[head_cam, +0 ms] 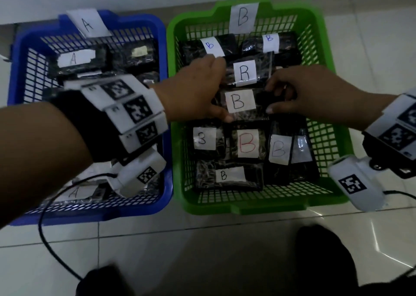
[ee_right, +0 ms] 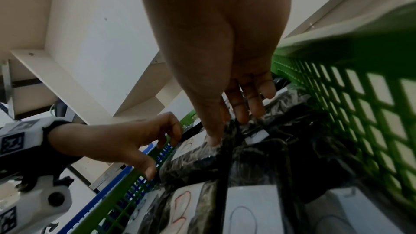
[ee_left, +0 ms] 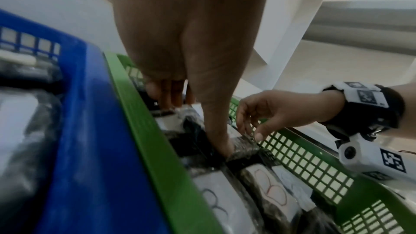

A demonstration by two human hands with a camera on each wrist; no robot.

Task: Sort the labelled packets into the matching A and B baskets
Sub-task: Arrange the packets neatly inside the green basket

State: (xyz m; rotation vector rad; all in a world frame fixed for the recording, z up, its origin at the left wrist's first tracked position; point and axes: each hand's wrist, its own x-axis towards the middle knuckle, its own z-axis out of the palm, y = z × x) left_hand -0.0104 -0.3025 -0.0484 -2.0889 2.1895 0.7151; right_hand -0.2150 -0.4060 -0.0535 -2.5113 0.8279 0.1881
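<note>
A black packet with a white B label (head_cam: 240,102) lies in the middle of the green basket (head_cam: 225,208), on top of other B packets. My left hand (head_cam: 216,93) holds its left end, thumb on the near edge and curled fingers over the far side. My right hand (head_cam: 270,97) pinches its right end between thumb and fingertips. The left wrist view shows my left thumb (ee_left: 225,149) pressed on the packet (ee_left: 243,147). In the right wrist view my right thumb (ee_right: 213,141) touches its wrapper (ee_right: 191,159). The blue basket (head_cam: 90,217) on the left holds A packets (head_cam: 74,60).
Paper tags A (head_cam: 86,23) and B (head_cam: 243,17) stand on the baskets' far rims. Several B packets (head_cam: 247,143) fill the green basket. Both baskets sit side by side on a tiled floor against a wall. A black cable (head_cam: 51,246) trails over the floor near my knees (head_cam: 324,262).
</note>
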